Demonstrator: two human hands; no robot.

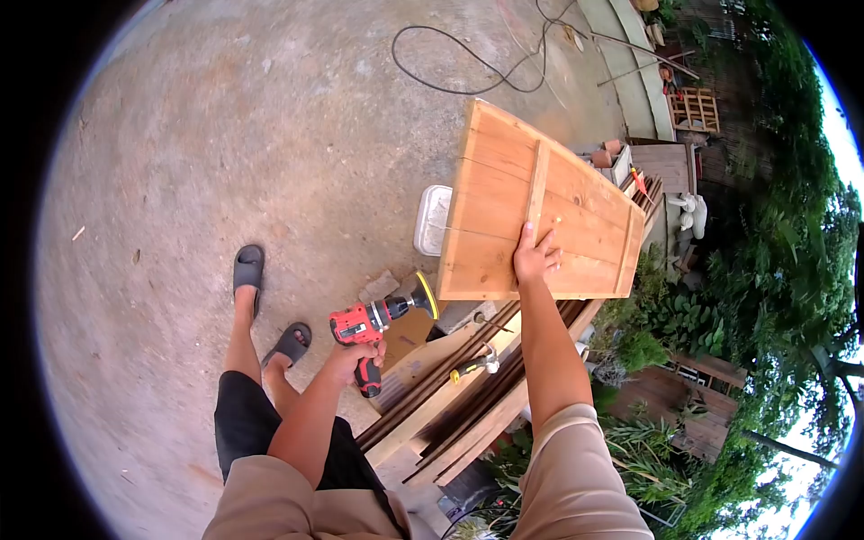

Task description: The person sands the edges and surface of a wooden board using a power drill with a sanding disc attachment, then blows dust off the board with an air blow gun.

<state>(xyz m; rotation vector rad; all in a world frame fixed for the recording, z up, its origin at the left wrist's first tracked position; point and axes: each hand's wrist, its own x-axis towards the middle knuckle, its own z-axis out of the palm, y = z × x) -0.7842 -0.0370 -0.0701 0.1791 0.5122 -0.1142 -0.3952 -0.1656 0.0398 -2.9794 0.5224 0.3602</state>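
My left hand is wrapped round the handle of a red and black cordless drill. A round disc with a yellow rim is fitted to its front, close to the lower left corner of a wooden panel. The panel is tilted and has crosswise battens. My right hand rests on its face with fingers spread, beside one batten. Below the panel, a hammer with a yellow and black handle lies on stacked boards.
Long boards are stacked under the panel. A white tub sits on the concrete floor beside it. A black cable loops at the top. Clay pots and plants stand beyond the panel.
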